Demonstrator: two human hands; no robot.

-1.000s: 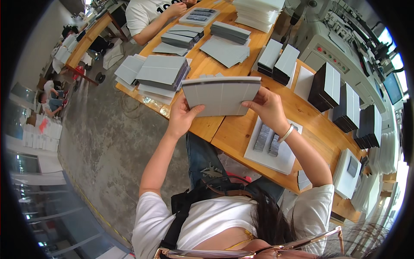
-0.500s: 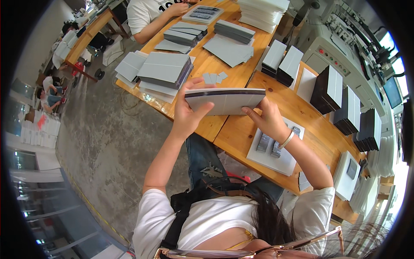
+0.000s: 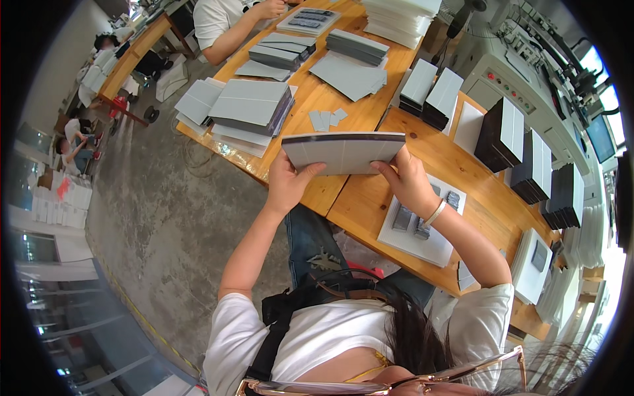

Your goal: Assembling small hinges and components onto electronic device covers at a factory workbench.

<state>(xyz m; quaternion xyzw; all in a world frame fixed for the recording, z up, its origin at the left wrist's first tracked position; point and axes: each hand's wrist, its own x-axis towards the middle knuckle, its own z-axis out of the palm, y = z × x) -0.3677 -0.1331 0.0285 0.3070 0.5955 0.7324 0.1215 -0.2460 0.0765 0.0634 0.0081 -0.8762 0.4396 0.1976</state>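
Between my two hands is a thin stack of grey sheets (image 3: 347, 156) with a dark far edge, held tilted above the table's front edge. My left hand (image 3: 290, 179) grips its left end, the thumb lying on the near face and the fingers hidden behind. At the right end my right hand (image 3: 404, 177) holds it the same way, thumb on the near face. Just beyond the sheets lie several small grey card pieces (image 3: 327, 119). Below my right wrist a white pad (image 3: 432, 247) carries small grey strips in bundles.
A large stack of grey sheets (image 3: 244, 105) stands far left on the wooden table (image 3: 356, 201). Several dark-sided stacks (image 3: 500, 135) line the right side, near a machine (image 3: 502, 86). Across the table, a co-worker's hand (image 3: 269, 9) shows at the top. White sheets (image 3: 399, 23) are piled at the back.
My left hand has slid lower on the left end, its fingers moving from the top edge to behind the stack. The stack now tilts its near face more toward me.
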